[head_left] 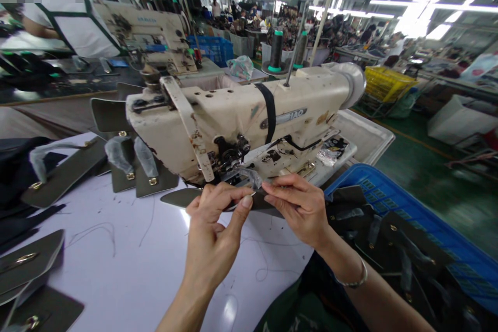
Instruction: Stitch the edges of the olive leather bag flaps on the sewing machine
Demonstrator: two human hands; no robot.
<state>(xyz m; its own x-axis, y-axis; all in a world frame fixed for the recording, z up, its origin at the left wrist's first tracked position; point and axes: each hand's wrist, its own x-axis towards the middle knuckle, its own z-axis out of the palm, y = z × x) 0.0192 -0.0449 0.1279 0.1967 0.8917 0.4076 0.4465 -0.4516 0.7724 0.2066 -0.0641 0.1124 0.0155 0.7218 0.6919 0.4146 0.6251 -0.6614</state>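
My left hand (213, 233) and my right hand (295, 207) pinch a dark grey leather bag flap (182, 197) from either side. Its far end, wrapped in clear plastic, lies under the presser foot (229, 158) of a cream industrial sewing machine (233, 119). Several matching flaps (151, 184) with brass fittings and plastic-covered tips lie on the white table (120, 270) to the left of my hands. More flaps (392, 238) fill a blue plastic crate (428, 223) beside my right forearm.
Thread cones (276, 49) stand behind the machine. Loose threads lie on the white tabletop. A co-worker in a white and green apron (78, 26) sits at another sewing machine (143, 31) at the far left. A yellow crate (385, 83) and a green floor lie to the right.
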